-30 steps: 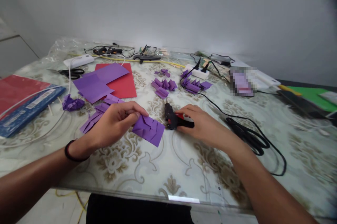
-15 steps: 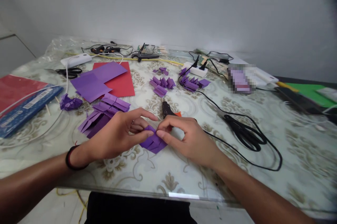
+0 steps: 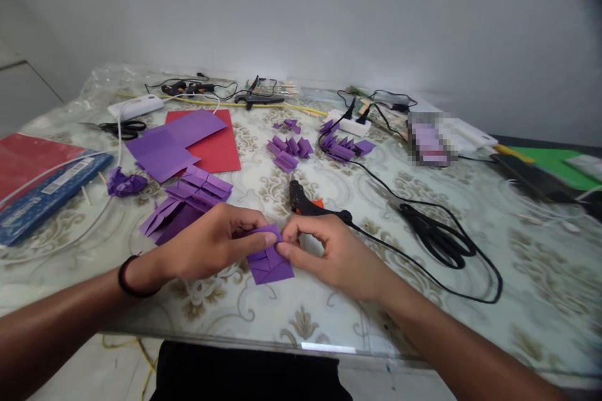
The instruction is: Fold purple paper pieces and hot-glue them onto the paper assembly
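Near the table's front edge, a folded piece of purple paper (image 3: 269,266) is pinched between both hands. My left hand (image 3: 219,241) is closed on its left side, thumb on top. With thumb and fingertips, my right hand (image 3: 324,250) grips the upper right edge. Just beyond them lies a black glue gun (image 3: 310,205) with an orange part, its nozzle pointing away. Folded purple paper pieces (image 3: 200,187) are stacked beside my left hand. Farther back sit more folded purple pieces (image 3: 289,150) and another cluster of them (image 3: 343,147).
Black-handled scissors (image 3: 435,235) and the glue gun's cord lie to the right. Flat purple sheets (image 3: 176,140) rest on red paper (image 3: 228,162) at the left. Crumpled purple paper (image 3: 126,182), a blue pack (image 3: 56,194) and a white power strip (image 3: 350,125) are also on the table.
The purple paper has turned and now shows more of its flat face toward me. My left fingers have closed in on it, and the right hand has shifted slightly down.
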The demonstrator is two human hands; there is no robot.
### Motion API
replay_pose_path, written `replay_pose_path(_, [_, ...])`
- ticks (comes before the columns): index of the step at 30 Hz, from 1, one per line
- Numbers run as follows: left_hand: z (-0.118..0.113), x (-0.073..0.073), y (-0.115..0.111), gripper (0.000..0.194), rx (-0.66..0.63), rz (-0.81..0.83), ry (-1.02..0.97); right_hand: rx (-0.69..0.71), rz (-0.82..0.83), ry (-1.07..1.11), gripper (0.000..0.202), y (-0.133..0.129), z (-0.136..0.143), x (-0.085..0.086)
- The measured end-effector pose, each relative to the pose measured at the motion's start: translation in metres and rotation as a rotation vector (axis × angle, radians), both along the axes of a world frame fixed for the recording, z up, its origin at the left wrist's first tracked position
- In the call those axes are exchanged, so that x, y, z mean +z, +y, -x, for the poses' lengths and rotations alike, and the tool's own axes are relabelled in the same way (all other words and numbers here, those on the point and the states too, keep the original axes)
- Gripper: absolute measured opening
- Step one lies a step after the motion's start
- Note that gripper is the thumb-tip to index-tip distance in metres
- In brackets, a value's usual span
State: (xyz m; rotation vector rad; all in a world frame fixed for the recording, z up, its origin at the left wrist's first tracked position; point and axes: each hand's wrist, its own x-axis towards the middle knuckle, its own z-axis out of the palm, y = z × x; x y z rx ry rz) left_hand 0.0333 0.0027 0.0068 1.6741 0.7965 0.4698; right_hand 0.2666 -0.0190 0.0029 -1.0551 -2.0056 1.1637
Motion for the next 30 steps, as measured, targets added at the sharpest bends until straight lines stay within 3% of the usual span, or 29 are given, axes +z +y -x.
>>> replay_pose_path(4, [0.0, 0.006, -0.002, 0.047, 0.07, -0.009, -0.051, -0.027, 0.049, 0.084, 0.024, 0.0, -0.001, -0.003])
replay_pose_path(8, [-0.001, 0.009, -0.004, 0.033, 0.075, 0.124, -0.099, -0.095, 0.042, 0.167, 0.027, 0.0, -0.003, -0.007])
replay_pose_path(13, [-0.003, 0.003, -0.005, 0.019, 0.031, 0.115, -0.028, -0.01, 0.087, 0.127, 0.028, -0.001, 0.001, -0.007])
replay_pose_path(17, [-0.005, 0.001, -0.005, 0.015, 0.013, 0.089, -0.003, -0.002, 0.12, 0.098, 0.033, -0.002, 0.004, -0.006])
replay_pose_path(24, [-0.008, 0.0, -0.003, 0.019, 0.057, 0.285, -0.205, -0.09, 0.115, 0.201, 0.037, -0.002, 0.005, -0.009])
replay_pose_path(30, [-0.005, -0.003, -0.002, 0.018, 0.03, 0.189, -0.168, -0.02, 0.184, 0.17, 0.037, -0.002, 0.004, -0.007])
